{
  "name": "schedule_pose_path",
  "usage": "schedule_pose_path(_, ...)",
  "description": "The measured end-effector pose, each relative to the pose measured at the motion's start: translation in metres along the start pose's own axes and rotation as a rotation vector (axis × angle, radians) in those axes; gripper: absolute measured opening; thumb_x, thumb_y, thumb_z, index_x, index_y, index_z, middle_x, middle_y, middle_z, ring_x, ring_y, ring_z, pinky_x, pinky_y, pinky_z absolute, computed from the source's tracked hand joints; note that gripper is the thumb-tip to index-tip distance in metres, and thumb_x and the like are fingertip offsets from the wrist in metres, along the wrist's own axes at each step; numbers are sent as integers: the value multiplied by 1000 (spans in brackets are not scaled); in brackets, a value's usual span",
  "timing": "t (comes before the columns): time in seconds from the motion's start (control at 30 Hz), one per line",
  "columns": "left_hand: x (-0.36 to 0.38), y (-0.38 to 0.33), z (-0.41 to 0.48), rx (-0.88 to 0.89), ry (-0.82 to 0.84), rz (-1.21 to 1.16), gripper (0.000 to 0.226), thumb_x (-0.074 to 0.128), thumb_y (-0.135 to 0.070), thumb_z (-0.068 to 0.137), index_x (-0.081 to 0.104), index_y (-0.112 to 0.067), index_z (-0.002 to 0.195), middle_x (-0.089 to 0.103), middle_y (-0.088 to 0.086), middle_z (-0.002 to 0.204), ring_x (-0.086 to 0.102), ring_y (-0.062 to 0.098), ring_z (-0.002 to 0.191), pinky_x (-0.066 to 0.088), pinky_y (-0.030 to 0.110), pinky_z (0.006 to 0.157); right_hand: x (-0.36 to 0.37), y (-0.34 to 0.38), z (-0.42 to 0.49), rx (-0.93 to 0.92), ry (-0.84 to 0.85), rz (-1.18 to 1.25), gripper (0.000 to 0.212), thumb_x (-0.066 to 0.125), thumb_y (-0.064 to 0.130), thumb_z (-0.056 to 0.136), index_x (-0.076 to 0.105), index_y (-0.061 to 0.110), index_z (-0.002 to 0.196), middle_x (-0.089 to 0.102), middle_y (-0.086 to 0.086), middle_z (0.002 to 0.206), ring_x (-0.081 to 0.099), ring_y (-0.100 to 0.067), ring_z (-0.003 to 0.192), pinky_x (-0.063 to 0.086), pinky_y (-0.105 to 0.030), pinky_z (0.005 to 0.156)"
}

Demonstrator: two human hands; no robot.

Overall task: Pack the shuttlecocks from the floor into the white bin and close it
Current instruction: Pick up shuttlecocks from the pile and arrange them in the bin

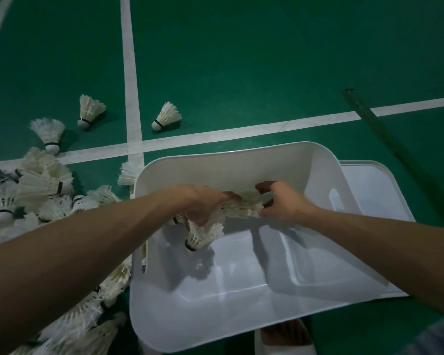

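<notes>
The white bin (215, 167) stands open on the green floor in front of me. Both my hands reach inside it. My left hand (203, 204) and my right hand (283, 201) hold a bunch of white feather shuttlecocks (239, 206) between them, above the bin's bottom. One shuttlecock (203, 235) hangs below my left hand with its cork end down. A large pile of shuttlecocks (41, 190) lies on the floor left of the bin. The bin's white lid (369, 185) lies flat to the right, partly under the bin.
Three loose shuttlecocks (166, 116) lie farther out near the white court lines (133, 119). A dark strip (374, 124) runs diagonally across the floor at the right. A foot in a white slipper (285, 339) is just below the bin's near edge.
</notes>
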State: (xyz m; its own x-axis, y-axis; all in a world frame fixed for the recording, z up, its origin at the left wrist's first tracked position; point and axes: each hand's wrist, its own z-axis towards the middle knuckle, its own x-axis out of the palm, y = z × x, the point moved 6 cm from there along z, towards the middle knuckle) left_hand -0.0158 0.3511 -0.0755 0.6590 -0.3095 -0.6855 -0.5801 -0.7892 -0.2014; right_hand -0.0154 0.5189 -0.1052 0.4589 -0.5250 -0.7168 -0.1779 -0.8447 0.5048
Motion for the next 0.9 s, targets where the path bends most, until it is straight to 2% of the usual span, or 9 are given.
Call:
schedule_pose_path(0.13, 0, 1, 2, 5, 16, -16, 100, 71, -10, 77, 7, -42, 148, 52, 7, 130, 53, 27, 105, 44, 30, 74, 0, 2, 10, -6, -23, -61, 68, 80, 17, 74, 50, 14, 135, 58, -9, 128, 61, -23, 104, 49, -28, 89)
schedule_pose_path(0.2, -2, 3, 2, 4, 16, -24, 101, 71, -11, 77, 6, -43, 148, 53, 1, 120, 53, 25, 100, 46, 32, 76, -4, 4, 9, -24, -24, -86, 69, 81, 19, 73, 51, 14, 135, 58, -8, 129, 59, -24, 108, 49, -32, 93)
schedule_pose_path(0.27, -7, 2, -2, -3, -9, -76, 97, 70, -10, 79, 9, -42, 147, 46, -3, 105, 49, 22, 90, 41, 30, 68, -9, 6, 4, -22, -8, -124, 73, 83, 23, 71, 50, 17, 135, 56, -7, 133, 61, -24, 107, 50, -32, 92)
schedule_pose_path(0.37, -20, -1, -10, -15, -106, -267, 59, 65, -5, 80, 40, -30, 127, 53, 0, 99, 53, 21, 83, 44, 27, 55, -27, 9, -9, 9, -46, -173, 76, 86, 34, 66, 51, 18, 132, 57, -4, 130, 62, -22, 105, 50, -30, 88)
schedule_pose_path(0.47, -26, -6, -13, -34, -242, -539, 23, 64, -2, 80, 55, -19, 92, 60, 5, 93, 63, 19, 73, 58, 30, 53, -45, 19, -30, -49, -98, 62, 67, 89, 33, 60, 57, 22, 118, 61, 5, 117, 66, -13, 92, 52, -25, 77)
schedule_pose_path(0.57, -30, -13, -12, -50, -346, -618, 21, 65, -3, 79, 57, -16, 94, 60, 1, 87, 61, 13, 66, 56, 25, 50, -39, 36, -55, -176, 82, 295, 75, 91, 32, 46, 54, 37, 111, 60, 8, 115, 65, -12, 99, 57, -28, 80)
schedule_pose_path(0.67, -31, -23, -9, -71, -395, -676, 27, 65, -6, 76, 58, -12, 101, 64, 6, 92, 64, 22, 78, 59, 34, 66, -26, 42, -72, -236, 206, 287, 94, 91, 33, 46, 43, 44, 126, 53, 15, 124, 61, -8, 105, 57, -29, 81)
schedule_pose_path(0.77, -26, -33, -8, -54, -340, -1006, 23, 62, -4, 84, 53, -7, 106, 62, 12, 92, 67, 23, 74, 60, 40, 69, -24, 43, -70, -322, 77, 54, 92, 91, 31, 57, 41, 37, 134, 57, 18, 113, 60, -6, 96, 52, -21, 80)
schedule_pose_path(0.9, -22, -32, -6, -25, -237, -1278, 26, 64, -13, 89, 50, -5, 109, 62, 17, 98, 64, 21, 74, 60, 37, 72, -35, 37, -60, -292, -10, -20, 74, 87, 22, 60, 51, 33, 124, 63, 10, 96, 62, -9, 80, 50, -17, 68)
